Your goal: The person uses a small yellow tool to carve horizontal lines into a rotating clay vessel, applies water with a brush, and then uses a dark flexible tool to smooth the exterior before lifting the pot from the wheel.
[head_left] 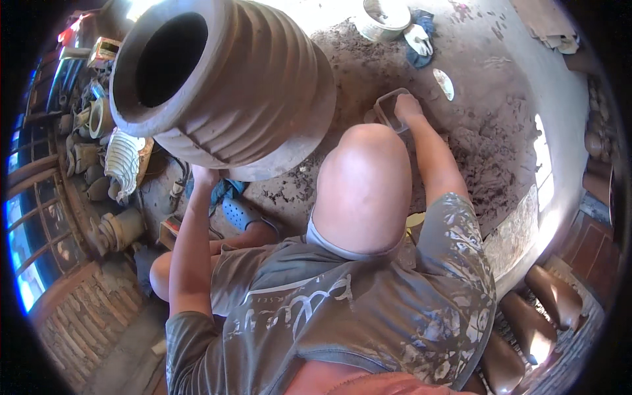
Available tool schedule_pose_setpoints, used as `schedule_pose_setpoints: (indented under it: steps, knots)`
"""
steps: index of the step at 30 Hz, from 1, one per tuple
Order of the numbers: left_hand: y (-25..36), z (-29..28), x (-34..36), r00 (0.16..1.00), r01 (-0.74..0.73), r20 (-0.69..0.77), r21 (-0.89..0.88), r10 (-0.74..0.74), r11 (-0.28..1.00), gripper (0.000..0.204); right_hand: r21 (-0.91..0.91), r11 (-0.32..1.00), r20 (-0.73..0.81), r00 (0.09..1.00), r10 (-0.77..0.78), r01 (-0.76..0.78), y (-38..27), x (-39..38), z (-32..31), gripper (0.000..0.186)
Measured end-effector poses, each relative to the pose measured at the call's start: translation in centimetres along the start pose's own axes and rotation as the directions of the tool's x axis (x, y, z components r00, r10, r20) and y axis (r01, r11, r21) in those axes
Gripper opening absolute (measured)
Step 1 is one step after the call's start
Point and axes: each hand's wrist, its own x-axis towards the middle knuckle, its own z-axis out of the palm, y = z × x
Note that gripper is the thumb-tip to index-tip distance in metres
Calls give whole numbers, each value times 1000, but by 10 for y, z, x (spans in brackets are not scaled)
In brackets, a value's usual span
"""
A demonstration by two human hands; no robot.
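Grip first: right hand (407, 105), upper centre of frame, fingers curled over the rim of a small rectangular tray (390, 108) on the clay-strewn floor (487, 131), arm stretched past the raised knee (363, 184). Left hand (204, 175) presses up under the base of a big ribbed clay pot (224, 79); fingers hidden, so can't tell how closed. Pot tilts, long axis running toward upper left, mouth that way. Left hand nearer pot. Open floor to the right; white bucket (385, 16) at top, finished pots (105, 151) crowd left edge.
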Motion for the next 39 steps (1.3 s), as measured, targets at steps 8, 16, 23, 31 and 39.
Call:
schedule_pose_setpoints:
  steps: [8, 16, 23, 31, 39]
  knots:
    - [-4, 6, -13, 952, 282, 29, -474, -305, 834, 58, 80, 997, 0, 1000, 1, -1, -4, 35, 58, 27]
    - [22, 16, 18, 920, 205, -94, -713, -381, 671, 67, 308, 950, 129, 992, 14, -53, 49, 29, -29, 26]
    - [30, 0, 53, 886, 197, -283, -486, -367, 851, 76, 962, 136, -186, 930, -317, 239, -34, -51, -246, 23]
    - [68, -2, 64, 650, 371, -97, -825, -754, 426, 68, 206, 626, -377, 651, -659, 752, -287, -235, -389, 26]
    - [54, -23, 70, 702, 354, -116, -799, -703, 486, 56, -199, 814, 137, 838, -528, 546, -386, -231, -369, 24]
